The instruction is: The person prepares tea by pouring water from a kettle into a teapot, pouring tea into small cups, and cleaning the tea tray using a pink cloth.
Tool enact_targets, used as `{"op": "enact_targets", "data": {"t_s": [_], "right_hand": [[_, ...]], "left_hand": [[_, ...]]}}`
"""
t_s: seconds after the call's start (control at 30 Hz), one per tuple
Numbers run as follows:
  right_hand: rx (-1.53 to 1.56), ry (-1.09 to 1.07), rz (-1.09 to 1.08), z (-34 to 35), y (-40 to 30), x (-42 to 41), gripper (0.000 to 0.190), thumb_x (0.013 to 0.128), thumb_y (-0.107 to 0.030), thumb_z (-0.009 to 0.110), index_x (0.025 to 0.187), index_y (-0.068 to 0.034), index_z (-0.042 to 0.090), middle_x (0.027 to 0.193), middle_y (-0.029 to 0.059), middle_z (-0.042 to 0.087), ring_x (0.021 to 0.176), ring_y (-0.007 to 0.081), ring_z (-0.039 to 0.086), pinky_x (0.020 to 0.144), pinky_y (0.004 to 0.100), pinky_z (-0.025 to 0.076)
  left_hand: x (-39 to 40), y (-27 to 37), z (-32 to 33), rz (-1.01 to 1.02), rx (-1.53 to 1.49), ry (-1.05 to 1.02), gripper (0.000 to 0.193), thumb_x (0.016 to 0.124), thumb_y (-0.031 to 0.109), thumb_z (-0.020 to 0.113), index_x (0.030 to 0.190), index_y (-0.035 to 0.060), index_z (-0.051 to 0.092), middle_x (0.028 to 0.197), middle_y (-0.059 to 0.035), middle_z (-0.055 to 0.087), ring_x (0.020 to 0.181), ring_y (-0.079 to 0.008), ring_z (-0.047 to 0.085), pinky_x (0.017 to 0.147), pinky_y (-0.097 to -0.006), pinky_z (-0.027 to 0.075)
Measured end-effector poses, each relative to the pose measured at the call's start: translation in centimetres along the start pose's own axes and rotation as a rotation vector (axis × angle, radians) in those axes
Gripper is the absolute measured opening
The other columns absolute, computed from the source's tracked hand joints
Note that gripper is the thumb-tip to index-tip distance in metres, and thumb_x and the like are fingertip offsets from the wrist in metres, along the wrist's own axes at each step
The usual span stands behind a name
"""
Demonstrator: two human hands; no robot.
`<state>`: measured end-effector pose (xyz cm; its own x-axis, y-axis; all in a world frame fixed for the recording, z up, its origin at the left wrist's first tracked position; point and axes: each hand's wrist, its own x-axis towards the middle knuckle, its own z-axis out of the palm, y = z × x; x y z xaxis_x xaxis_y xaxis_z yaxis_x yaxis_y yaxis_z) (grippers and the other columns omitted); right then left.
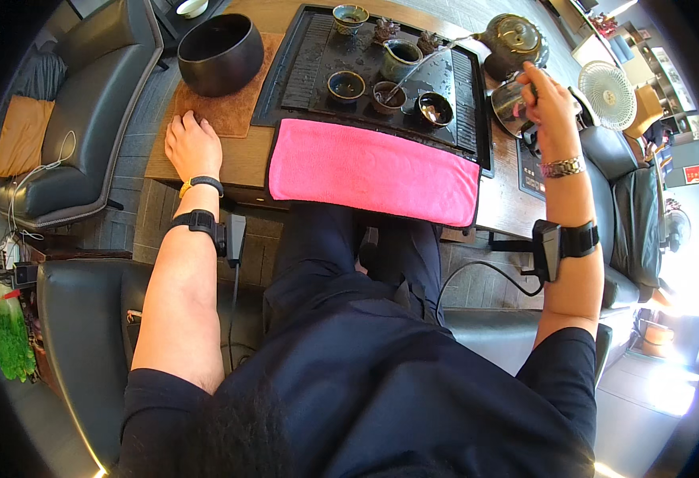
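My right hand [550, 98] grips a dark glazed teapot [514, 42], held raised over the right side of the black tea tray [301, 66]. From its spout a thin stream of liquid [424, 63] runs into the small brown middle cup [389, 97]. A dark cup with a tan rim [346, 86] stands to its left, and a black cup [434, 110] to its right. Just behind is a grey-green pitcher [400, 60]. My left hand [193, 143] rests empty on the wooden table [242, 156], its fingertips at the brown mat [236, 116].
A large black bowl [221, 57] sits on the mat. The pink towel [373, 170] covers the tray's near edge. A patterned cup [350, 21] and two small dark figurines [386, 30] stand farther back. Below the teapot is a shiny metal kettle [508, 107].
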<state>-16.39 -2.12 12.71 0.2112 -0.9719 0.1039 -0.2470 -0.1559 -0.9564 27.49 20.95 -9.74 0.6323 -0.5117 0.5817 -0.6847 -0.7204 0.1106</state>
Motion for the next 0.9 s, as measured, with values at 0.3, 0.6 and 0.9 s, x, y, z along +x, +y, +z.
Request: {"op": "enact_targets", "data": {"t_s": [0.3,0.6,0.9], "right_hand": [[-0.016,0.000,-0.078,-2.1,-3.4,0.6,0.032,0.094,-0.032,0.066,0.089,-0.001,0.066,0.059,-0.0047,0.049,0.045,0.0024,0.034,0.042,0.0196,0.023],[0.057,-0.021,0.124,1.5,1.8,-1.1,0.030,0.093,-0.031,0.067,0.084,-0.002,0.066,0.058,-0.0015,0.052,0.042,0.0052,0.037,0.039,0.0222,0.026],[0.436,-0.093,0.397,8.7,7.6,-4.1,0.029,0.093,-0.028,0.066,0.083,0.000,0.063,0.060,0.0005,0.051,0.040,0.0064,0.033,0.039,0.0231,0.024]], "left_hand": [[0.0,0.1,0.0,-0.002,-0.006,0.000,0.037,0.097,0.030,0.056,0.127,0.0086,0.061,0.134,-0.0150,0.058,0.128,-0.0334,0.051,0.107,-0.0473,0.040],[0.0,0.0,-0.2,-0.001,-0.001,-0.006,0.038,0.097,0.030,0.056,0.127,0.0085,0.061,0.134,-0.0148,0.058,0.129,-0.0332,0.051,0.107,-0.0473,0.039],[-0.1,0.5,-0.6,-0.021,-0.035,-0.031,0.037,0.097,0.028,0.056,0.127,0.0069,0.061,0.135,-0.0169,0.057,0.130,-0.0341,0.049,0.110,-0.0481,0.037]]}}
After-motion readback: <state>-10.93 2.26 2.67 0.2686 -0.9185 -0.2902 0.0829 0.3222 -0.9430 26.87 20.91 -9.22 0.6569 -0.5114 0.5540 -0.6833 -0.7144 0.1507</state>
